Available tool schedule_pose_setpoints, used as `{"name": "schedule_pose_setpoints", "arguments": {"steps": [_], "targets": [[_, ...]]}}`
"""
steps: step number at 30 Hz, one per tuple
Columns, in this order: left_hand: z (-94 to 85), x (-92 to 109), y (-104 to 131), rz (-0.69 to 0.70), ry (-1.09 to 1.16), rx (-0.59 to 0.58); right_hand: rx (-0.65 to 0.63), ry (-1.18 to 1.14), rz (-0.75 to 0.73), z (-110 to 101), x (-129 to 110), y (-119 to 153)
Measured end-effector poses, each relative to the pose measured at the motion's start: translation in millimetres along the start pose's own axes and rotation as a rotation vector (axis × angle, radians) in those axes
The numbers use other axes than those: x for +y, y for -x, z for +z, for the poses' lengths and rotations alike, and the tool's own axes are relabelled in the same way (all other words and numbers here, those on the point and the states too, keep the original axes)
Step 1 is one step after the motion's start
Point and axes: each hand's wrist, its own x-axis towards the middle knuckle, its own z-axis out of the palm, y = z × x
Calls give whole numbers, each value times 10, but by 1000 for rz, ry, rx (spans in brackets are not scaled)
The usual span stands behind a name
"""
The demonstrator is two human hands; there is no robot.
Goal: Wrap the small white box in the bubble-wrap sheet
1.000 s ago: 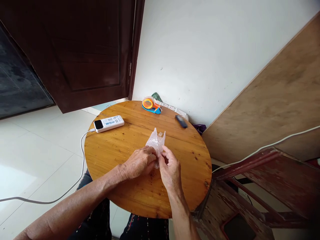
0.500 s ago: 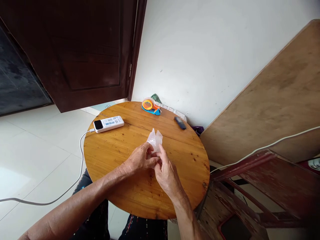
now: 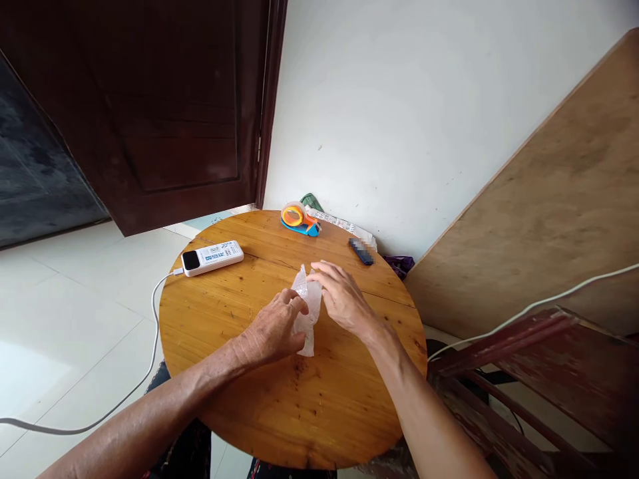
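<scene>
A small, crumpled piece of clear bubble wrap (image 3: 310, 316) lies on the round wooden table (image 3: 234, 399) between my hands. My left hand (image 3: 277, 326) rests at its left side, thumb and fingers apart, with the curled fingertips over the plastic. From the right, my right hand (image 3: 344, 299) reaches over the wrap's upper edge. Its fingers are stretched out and a little spread, the tips at the plastic; its thumb is mostly hidden. Neither hand visibly grips the sheet.
A white device (image 3: 212, 258) with a dark screen sits at the table's left, its white cable (image 3: 154, 319) hanging over the edge. An orange-and-blue tape dispenser (image 3: 299, 219) and a dark, blurred-out object (image 3: 360, 251) are at the back. A wooden board (image 3: 539, 199) leans against the wall.
Both hands have loosened from the bubble wrap and moved apart. My right hand has shifted up to its far edge. The wrap now lies longer and flatter toward me.
</scene>
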Motion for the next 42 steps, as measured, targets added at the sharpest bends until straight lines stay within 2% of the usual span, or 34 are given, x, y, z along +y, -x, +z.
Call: {"name": "schedule_pose_setpoints", "arguments": {"steps": [2,4,7,10,13,17,19,21,23,24,26,28,31,35,42], "targets": [[-21,-5,-19,-17,11,-27,-129,89,-36,59,80,-145],[-54,1,-41,-68,12,-85,-183,134,-58,98,137,-215],[-106,20,-75,-116,10,-176,-147,155,-90,57,172,-222],[-121,26,-97,-104,5,-207,-88,144,-94,-19,160,-224],[-78,12,-88,-80,6,-189,-85,115,-90,40,140,-301],[16,-6,-30,44,0,-78,-209,112,-46,284,141,-423],[45,-10,-1,83,-30,-65,-189,88,-14,345,169,-409],[52,-10,14,81,-61,-81,-35,0,75,326,223,-322],[44,-6,17,75,-83,-103,131,-204,317,260,289,-189],[39,-4,16,70,-91,-113,163,-330,474,226,316,-120],[35,-4,13,66,-99,-122,125,-539,712,193,339,-12],[45,-10,14,66,-95,-110,47,-651,788,218,318,23],[65,-23,25,78,-88,-76,2,-739,788,327,250,-55],[52,-6,46,103,-88,-54,15,-826,770,439,206,-185],[64,-3,73,174,-46,7,78,-964,649,487,269,-128]]}}
